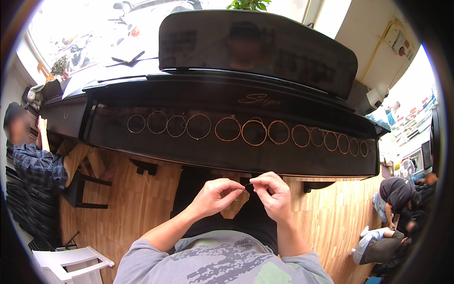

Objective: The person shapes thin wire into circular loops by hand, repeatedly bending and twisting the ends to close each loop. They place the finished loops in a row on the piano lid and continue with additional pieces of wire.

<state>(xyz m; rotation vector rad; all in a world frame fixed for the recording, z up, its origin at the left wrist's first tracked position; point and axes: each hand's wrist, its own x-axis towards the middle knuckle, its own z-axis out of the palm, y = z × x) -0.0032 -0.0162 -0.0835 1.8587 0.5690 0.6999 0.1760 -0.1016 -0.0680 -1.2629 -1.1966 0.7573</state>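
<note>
My left hand (216,195) and my right hand (273,193) come together over my lap, just in front of a black piano (189,154). Each is closed in a pinch, thumb against fingers. A short stretch of thin wire (248,184) shows in the small gap between the fingertips; the rest of it is hidden or too fine to make out. On the piano's closed, glossy lid lies a row of coiled wire strings. Silvery coils, such as this one (198,126), are on the left, and copper-coloured coils, such as this one (254,131), continue to the right.
Behind the lid rises the piano's black music stand (257,45). A person (35,158) sits at the left beside a black stool (90,191). Two people (395,196) crouch or sit at the right. A white chair (71,262) stands at the lower left on the wooden floor (321,217).
</note>
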